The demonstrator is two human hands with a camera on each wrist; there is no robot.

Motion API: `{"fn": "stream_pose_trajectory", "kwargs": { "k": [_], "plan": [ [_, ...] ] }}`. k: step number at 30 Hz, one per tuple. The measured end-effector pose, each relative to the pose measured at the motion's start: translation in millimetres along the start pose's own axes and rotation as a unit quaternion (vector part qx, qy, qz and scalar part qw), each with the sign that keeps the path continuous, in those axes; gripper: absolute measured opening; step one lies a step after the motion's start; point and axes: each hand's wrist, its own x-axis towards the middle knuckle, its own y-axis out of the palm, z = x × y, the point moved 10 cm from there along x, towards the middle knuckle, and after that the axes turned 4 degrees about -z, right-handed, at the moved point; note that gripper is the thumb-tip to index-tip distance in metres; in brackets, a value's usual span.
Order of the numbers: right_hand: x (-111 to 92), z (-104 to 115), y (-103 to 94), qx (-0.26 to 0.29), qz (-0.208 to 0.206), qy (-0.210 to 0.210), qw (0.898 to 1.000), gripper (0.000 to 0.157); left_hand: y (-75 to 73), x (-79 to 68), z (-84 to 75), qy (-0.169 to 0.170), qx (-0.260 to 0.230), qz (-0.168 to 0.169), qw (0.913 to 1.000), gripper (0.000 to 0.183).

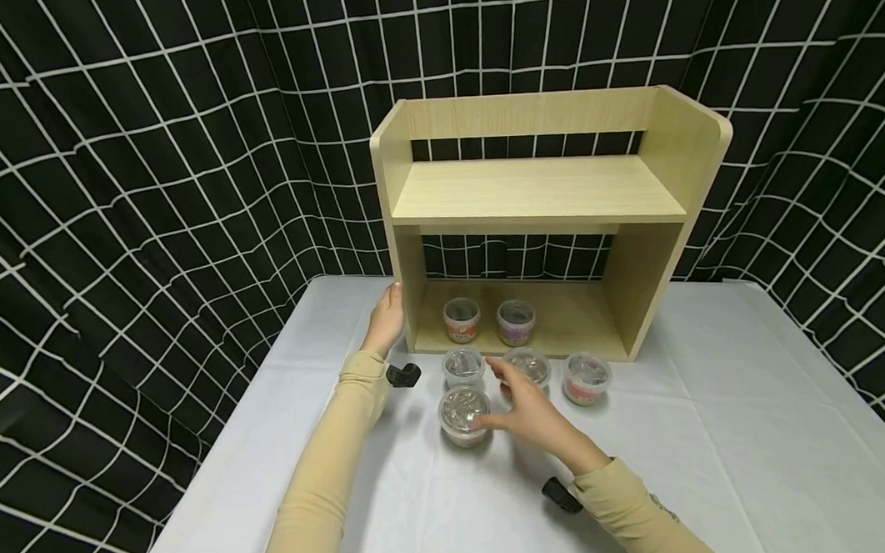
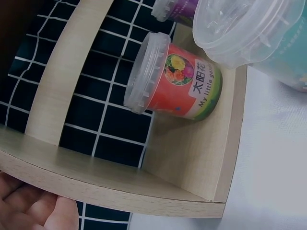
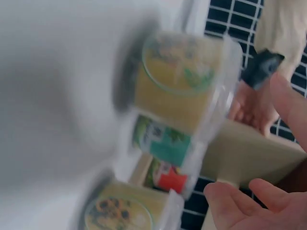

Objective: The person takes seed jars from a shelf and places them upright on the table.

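Observation:
My left hand point(image 1: 386, 319) rests against the outer left side of a pale wooden shelf point(image 1: 536, 192), and the left wrist view shows part of it below the panel. My right hand point(image 1: 528, 410) hovers over the tubs with thumb and fingers spread, holding nothing. Its thumb overlaps the lid of the front yellow tub point(image 1: 461, 417) in the head view; the right wrist view shows a gap. Behind that stands a teal tub point(image 1: 463, 374). Another yellow tub point(image 3: 120, 211) is partly hidden by the right hand in the head view. All have clear lids.
Inside the lower shelf stand a red flower-print tub point(image 2: 184, 84) and a purple tub point(image 1: 516, 327). A pinkish-red tub point(image 1: 585, 382) stands on the white-covered table point(image 1: 751, 427) at the right. Black grid cloth point(image 1: 181, 156) hangs around the table.

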Motion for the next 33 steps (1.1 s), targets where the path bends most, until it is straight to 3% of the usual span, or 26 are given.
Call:
{"fn": "stream_pose_trajectory", "kwargs": {
  "k": [9,19,27,33],
  "plan": [
    [14.1,-3.9,-28.4,0.0,-0.024,0.012,1.0,0.084,1.6,-0.4,-0.9,-0.002,0.0,0.0,1.0,0.057],
    [36.4,-11.4,-56.7,0.018,-0.082,0.029,0.996,0.078,0.6,-2.3,-2.0,0.0,-0.007,-0.005,1.0,0.055],
    [52.5,-18.6,-71.1,-0.045,-0.105,0.058,0.992,0.075,0.1,-1.7,-0.8,0.0,-0.008,-0.007,0.9999,0.055],
    [64.4,-28.2,-74.9,-0.078,-0.096,0.08,0.989,0.081,1.0,-3.9,-0.9,0.0,-0.007,-0.003,1.0,0.055]
  ]
}}
